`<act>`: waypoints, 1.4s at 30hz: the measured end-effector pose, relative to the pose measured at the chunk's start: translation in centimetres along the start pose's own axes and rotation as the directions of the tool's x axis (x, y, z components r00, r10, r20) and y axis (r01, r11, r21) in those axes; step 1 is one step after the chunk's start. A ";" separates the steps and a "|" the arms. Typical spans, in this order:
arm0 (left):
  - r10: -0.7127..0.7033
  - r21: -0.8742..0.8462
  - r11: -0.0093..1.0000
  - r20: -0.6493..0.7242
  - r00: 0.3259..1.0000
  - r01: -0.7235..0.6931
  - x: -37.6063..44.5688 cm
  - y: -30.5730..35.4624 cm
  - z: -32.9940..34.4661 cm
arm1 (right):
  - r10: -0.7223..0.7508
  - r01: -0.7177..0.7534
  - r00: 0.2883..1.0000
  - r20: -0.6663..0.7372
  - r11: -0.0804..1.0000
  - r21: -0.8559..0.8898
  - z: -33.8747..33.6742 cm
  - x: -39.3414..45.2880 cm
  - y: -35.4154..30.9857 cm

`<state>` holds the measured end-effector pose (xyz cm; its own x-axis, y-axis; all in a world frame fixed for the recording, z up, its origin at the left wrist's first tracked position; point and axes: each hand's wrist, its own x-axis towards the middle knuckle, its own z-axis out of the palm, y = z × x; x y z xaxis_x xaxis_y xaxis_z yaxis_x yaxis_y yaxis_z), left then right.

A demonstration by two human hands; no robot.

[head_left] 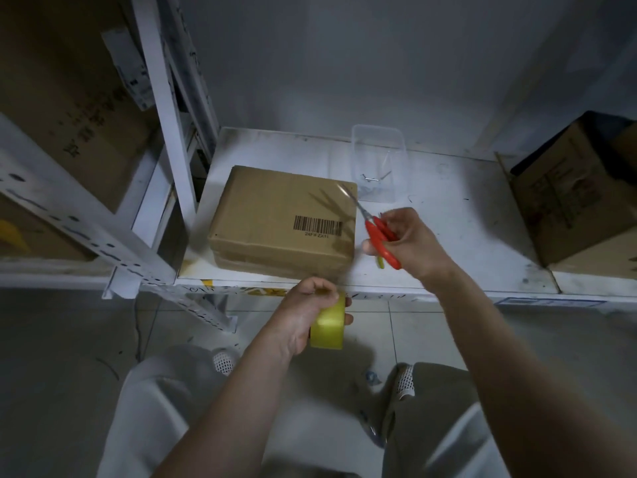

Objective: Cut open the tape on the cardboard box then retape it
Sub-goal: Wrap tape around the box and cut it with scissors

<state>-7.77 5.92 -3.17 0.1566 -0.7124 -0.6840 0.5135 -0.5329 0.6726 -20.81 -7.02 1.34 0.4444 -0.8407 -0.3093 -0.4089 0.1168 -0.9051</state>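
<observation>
A flat cardboard box with a barcode on top lies on the low white shelf, near its front left. My right hand grips red-handled scissors just right of the box, blades pointing up and left over the box's far right corner. My left hand holds a yellow tape roll below the shelf's front edge, in front of the box.
A clear plastic tub with small metal bits stands behind the box. An open cardboard carton sits at the shelf's right end. White perforated rack posts and stored cartons are on the left. Tiled floor and my knees are below.
</observation>
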 end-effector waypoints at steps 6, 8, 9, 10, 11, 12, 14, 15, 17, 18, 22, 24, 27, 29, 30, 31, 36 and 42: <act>-0.015 -0.078 0.997 -0.060 0.998 0.010 -0.3 0.4 0.2 | 0.141 -0.099 0.940 0.311 0.984 -0.148 -6.0 -3.3 1.0; -0.002 -0.067 0.998 -0.073 0.997 -0.003 -0.4 0.5 0.1 | 0.197 -0.124 0.902 0.384 0.970 -0.208 -6.8 -3.7 1.4; 0.007 -0.051 0.999 -0.076 0.997 -0.011 -0.5 0.5 0.1 | 0.226 -0.123 0.884 0.409 0.957 -0.263 -6.9 -3.9 1.5; 0.013 -0.036 0.999 -0.074 0.997 -0.016 -0.5 0.6 0.1 | 0.253 -0.117 0.866 0.431 0.941 -0.317 -6.8 -4.1 1.5; 0.021 -0.022 1.000 -0.069 0.997 -0.022 -0.6 0.6 0.1 | 0.278 -0.116 0.852 0.444 0.927 -0.358 -6.4 -4.2 1.4; 0.028 -0.011 1.000 -0.064 0.998 -0.029 -0.6 0.6 0.0 | 0.296 -0.117 0.841 0.453 0.917 -0.382 -6.0 -4.3 1.2; 0.038 0.015 0.999 -0.056 0.998 -0.037 -0.7 0.7 0.0 | 0.315 -0.119 0.834 0.453 0.904 -0.410 -5.3 -4.2 1.0; 0.038 0.021 0.999 -0.052 0.998 -0.037 -0.7 0.8 0.0 | 0.322 -0.115 0.834 0.448 0.896 -0.430 -4.9 -4.0 0.9; 0.034 0.023 0.999 -0.048 0.998 -0.032 -0.6 0.9 -0.1 | 0.333 -0.093 0.826 0.454 0.876 -0.474 -4.3 -3.7 0.7; 0.031 0.032 0.999 -0.048 0.998 -0.029 -0.6 0.9 -0.1 | 0.335 -0.087 0.823 0.459 0.872 -0.481 -4.1 -3.6 0.6; 0.015 0.054 0.998 -0.046 0.999 -0.012 -0.4 0.7 -0.3 | 0.331 -0.084 0.818 0.471 0.878 -0.472 -3.1 -3.2 0.5; 0.009 0.056 0.998 -0.033 0.999 -0.007 -0.3 0.6 -0.4 | 0.320 -0.086 0.828 0.461 0.884 -0.459 -2.6 -2.9 0.6; 0.003 0.058 0.998 -0.036 0.999 -0.001 -0.2 0.6 -0.6 | 0.314 -0.103 0.844 0.435 0.891 -0.443 -1.9 -2.7 0.6; -0.004 0.064 0.998 -0.032 0.999 0.006 -0.1 0.6 -0.7 | 0.312 -0.111 0.850 0.425 0.894 -0.435 -1.7 -2.6 0.7; -0.006 0.071 0.997 -0.030 1.000 0.008 -0.1 0.6 -0.8 | 0.309 -0.118 0.856 0.415 0.897 -0.426 -1.6 -2.5 0.8; -0.007 0.075 0.997 -0.031 1.000 0.009 -0.1 0.6 -0.8 | 0.305 -0.127 0.864 0.400 0.901 -0.414 -1.6 -2.5 0.9; -0.007 0.073 0.997 -0.041 0.999 0.010 0.0 0.6 -0.9 | 0.275 -0.125 0.894 0.353 0.911 -0.394 -1.5 -2.3 1.0; 0.002 0.119 0.993 -0.022 1.000 0.001 0.1 1.2 -1.2 | 0.263 -0.122 0.904 0.338 0.915 -0.384 -1.5 -2.1 1.4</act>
<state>-6.10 5.77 -2.79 0.1764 -0.7028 -0.6892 0.4100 -0.5841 0.7006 -23.53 -5.87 1.17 0.5637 -0.5502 -0.6161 -0.7347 0.0069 -0.6784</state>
